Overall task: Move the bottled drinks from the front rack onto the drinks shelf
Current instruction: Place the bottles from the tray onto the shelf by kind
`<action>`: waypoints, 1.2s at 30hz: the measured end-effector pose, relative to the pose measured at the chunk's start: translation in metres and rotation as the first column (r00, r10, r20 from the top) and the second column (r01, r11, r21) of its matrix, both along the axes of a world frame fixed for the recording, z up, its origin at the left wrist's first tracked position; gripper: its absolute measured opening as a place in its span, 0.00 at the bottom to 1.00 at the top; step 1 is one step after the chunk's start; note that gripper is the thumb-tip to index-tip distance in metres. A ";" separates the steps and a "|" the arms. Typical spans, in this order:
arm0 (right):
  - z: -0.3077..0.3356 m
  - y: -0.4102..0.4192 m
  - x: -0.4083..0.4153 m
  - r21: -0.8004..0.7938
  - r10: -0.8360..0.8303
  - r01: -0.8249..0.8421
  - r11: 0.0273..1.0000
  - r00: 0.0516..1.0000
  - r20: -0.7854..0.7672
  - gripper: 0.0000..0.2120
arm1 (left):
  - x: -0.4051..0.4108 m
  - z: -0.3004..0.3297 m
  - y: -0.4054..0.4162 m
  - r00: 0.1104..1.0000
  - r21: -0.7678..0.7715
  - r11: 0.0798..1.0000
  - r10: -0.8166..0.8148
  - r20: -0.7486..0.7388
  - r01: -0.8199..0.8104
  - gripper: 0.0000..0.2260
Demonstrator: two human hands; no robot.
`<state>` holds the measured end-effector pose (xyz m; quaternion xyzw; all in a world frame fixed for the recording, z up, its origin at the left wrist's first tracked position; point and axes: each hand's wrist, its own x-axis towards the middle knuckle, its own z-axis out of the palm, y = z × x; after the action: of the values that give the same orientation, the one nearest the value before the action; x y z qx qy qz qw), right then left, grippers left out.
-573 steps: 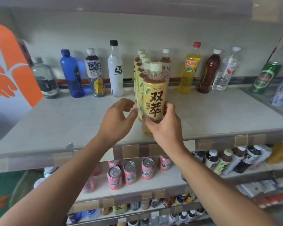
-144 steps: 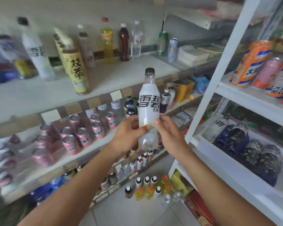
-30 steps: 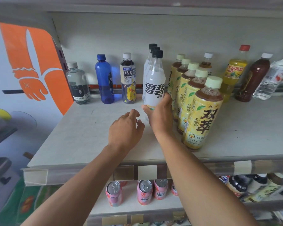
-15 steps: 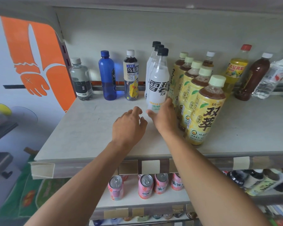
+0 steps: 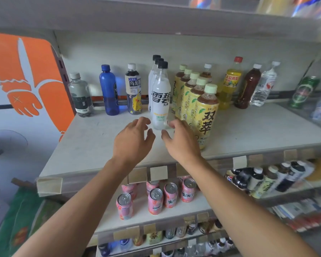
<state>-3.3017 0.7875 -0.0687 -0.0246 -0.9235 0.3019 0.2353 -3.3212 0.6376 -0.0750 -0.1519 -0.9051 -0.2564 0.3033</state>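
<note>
Both hands — left hand and right hand — hover empty, grip loosely spread, just before the white soda bottle upright on the drinks shelf; withdrawing straight back should avoid toppling it.

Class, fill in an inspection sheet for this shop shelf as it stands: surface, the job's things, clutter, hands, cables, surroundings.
Surface: pale drinks shelf, bare toward its front left.
Job's things: front white bottle upright, heading a row of three black-capped ones; yellow tea bottles in a row of five at its right.
Clutter: single bottles along the back wall, among them a blue bottle; a green can far right.
Hands: left hand and right hand open, near the white bottle, holding nothing.
Cables: nothing seen.
Surroundings: pink cans on the shelf below.
</note>
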 end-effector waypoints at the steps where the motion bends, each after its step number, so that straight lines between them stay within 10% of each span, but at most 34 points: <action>1: 0.002 0.004 0.011 0.002 0.008 -0.008 1.000 1.000 -0.014 0.17 | 0.010 0.002 0.002 1.000 0.000 1.000 -0.017 -0.005 0.017 0.11; 18: -0.038 0.163 0.288 -0.026 -0.161 0.161 0.987 0.987 -0.016 0.10 | 0.223 -0.022 0.153 0.869 -0.069 0.867 -0.486 0.095 0.493 0.12; 36: -0.097 0.307 0.435 -0.090 -0.629 0.664 0.742 0.736 0.251 0.11 | 0.294 -0.069 0.357 0.478 -0.080 0.479 -0.821 0.312 0.874 0.12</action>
<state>-2.8663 1.0949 -0.1654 -0.3960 -0.8460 0.2759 0.2267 -3.0268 0.9944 -0.1439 -0.5844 -0.7603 -0.2833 0.0084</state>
